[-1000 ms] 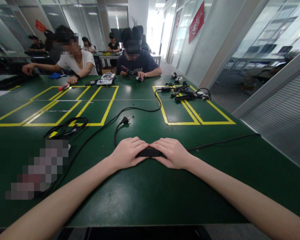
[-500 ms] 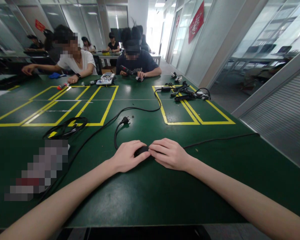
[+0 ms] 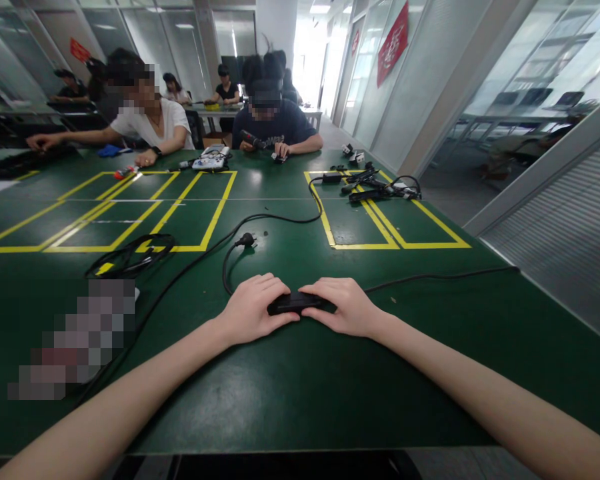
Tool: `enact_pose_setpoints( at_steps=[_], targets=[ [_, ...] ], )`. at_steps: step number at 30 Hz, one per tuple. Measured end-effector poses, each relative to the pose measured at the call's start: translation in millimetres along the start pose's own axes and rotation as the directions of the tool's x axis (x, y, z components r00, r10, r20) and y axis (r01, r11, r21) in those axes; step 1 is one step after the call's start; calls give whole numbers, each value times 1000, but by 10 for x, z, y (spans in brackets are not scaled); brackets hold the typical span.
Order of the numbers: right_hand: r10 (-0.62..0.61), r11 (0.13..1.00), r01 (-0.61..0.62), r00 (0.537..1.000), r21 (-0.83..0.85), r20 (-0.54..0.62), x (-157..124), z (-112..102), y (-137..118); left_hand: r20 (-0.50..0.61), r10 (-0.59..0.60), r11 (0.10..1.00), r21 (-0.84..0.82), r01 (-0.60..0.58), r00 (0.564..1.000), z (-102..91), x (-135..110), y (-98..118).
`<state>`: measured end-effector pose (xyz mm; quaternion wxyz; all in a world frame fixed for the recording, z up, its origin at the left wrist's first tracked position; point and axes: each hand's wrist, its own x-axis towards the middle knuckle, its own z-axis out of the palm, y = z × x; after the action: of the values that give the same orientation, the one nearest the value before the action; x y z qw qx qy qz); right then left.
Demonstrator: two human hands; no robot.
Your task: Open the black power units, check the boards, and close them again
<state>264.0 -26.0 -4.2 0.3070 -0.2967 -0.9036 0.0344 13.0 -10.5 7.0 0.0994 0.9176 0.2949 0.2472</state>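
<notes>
A black power adapter (image 3: 296,303), long and flat, lies level on the green table between my hands. My left hand (image 3: 255,308) grips its left end, thumb along the near side and fingers over the far side. Round its right end my right hand (image 3: 347,308) is closed the same way. From behind my left hand a short black cord curves away to a plug (image 3: 248,241). A thin black cable (image 3: 440,275) runs from behind my right hand to the table's right edge. Both ends of the adapter are partly covered by my palms.
A coiled black cable (image 3: 130,257) and a blurred-out object (image 3: 80,340) lie at left. Another long cable (image 3: 257,217) crosses to a heap of black adapters and cords (image 3: 367,187). Yellow tape (image 3: 220,210) marks the green table (image 3: 290,393). Two people sit opposite, with others behind.
My right hand has slid right, from the adapter's middle to its right end, uncovering its middle. The plug has shifted slightly left. The person at far left reaches farther left.
</notes>
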Motion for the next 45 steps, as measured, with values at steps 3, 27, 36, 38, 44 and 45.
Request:
enact_pose_setpoints(
  at_steps=[3, 27, 36, 38, 44, 45],
  targets=[
    [-24, 1000, 24, 999, 6, -29, -1, 22, 4, -2, -25, 1000, 7, 26, 1000, 5, -3, -3],
    [-85, 995, 94, 976, -33, 201, 4, 1, 4, 33, -143, 974, -175, 147, 989, 15, 0, -61],
    [372, 892, -300, 912, 338, -172, -95, -290, 480, -349, 14, 995, 102, 23, 937, -14, -28, -92],
    [503, 826, -368, 823, 428, -264, -151, -421, 655, -236, 49, 998, 56, -36, 971, 3, -25, -108],
    [712, 688, -293, 451, 664, -538, -293, -840, 1038, 8, 100, 995, -19, -100, 995, 51, -16, -151],
    [729, 677, -282, 385, 680, -566, -317, -897, 1089, 16, 98, 995, -22, -97, 995, 52, -16, -155]
  ],
)
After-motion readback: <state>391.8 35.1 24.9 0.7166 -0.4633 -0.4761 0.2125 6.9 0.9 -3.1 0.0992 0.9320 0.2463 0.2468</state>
